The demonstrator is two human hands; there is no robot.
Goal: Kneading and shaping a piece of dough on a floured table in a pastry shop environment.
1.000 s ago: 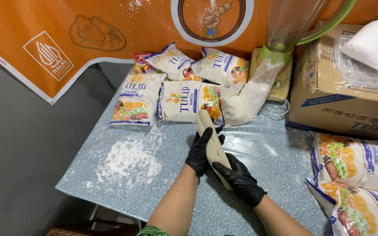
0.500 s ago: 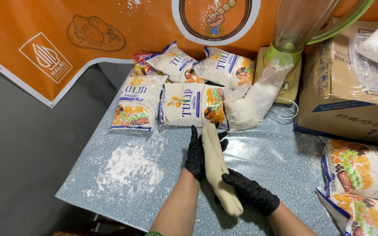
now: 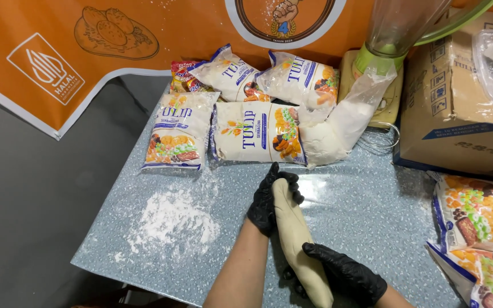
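**Two gloved hands around a long roll of dough**

The person worked at a speckled grey-blue table (image 3: 366,211). Both hands wore black gloves. The left hand (image 3: 270,199) was curled around the far end of a long, pale roll of dough (image 3: 293,234), with the fingers wrapped over the top of it and pressed against it. The right hand (image 3: 346,275) gripped the near end of the same roll, its fingers closed over the dough from the right side. The roll lay between the two hands, running from the middle of the table toward the person, and its near tip reached the lower edge of the view. Whether the dough rested on the table or was lifted a little above it, I cannot tell.

To the left of the hands, a patch of white flour (image 3: 172,219) was scattered on the table, well apart from the dough. Behind the hands, several printed flour bags (image 3: 258,134) lay flat against an orange banner (image 3: 87,51). An open clear plastic bag of flour (image 3: 338,131) leaned beside them, just in front of a blender with a green base (image 3: 395,40). A cardboard box (image 3: 457,108) stood on the right, and more printed bags (image 3: 475,214) lay at the right edge of the table.
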